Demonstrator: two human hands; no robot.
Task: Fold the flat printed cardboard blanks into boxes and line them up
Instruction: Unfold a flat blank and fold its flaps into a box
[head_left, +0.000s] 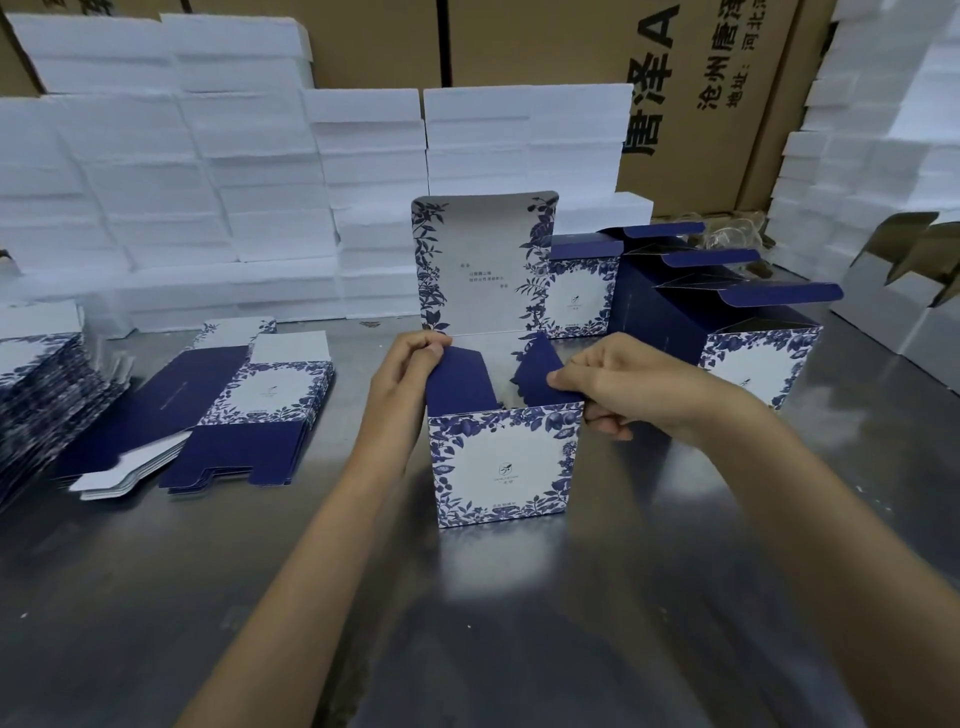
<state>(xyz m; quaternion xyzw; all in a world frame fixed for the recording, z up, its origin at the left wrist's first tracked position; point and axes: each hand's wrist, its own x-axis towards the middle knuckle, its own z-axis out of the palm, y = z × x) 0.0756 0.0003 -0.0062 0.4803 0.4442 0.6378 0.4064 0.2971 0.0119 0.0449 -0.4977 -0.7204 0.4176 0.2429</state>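
Item in hand: one printed box (503, 462), standing upright on the metal table (519, 623), blue floral front panel facing the viewer. Body squared up; tall lid panel (483, 260) upright at the box's rear; top not yet closed.

Left hand (410, 364): grip pinched on the navy side flap (460, 379) at the box's left top edge, flap tilted inward.

Right hand (608, 384): grip pinched on the opposite navy flap (540, 374) at the box's right top corner, lower fingers curled against the side wall.

Done, as far as visible: a row of folded boxes (753, 358) right of and behind the box in hand, tops open, lid tabs raised; at least three, the exact count unclear.

Remaining: flat blanks (249, 410) lying left of the box in hand, and a thicker stack of blanks (47, 384) further left at the frame edge. Judged well short of finished; the present box appears to need its flaps tucked and a place in the row.

Behind the box: white foam blocks (208, 182) stacked, brown cartons (701, 104) beyond.
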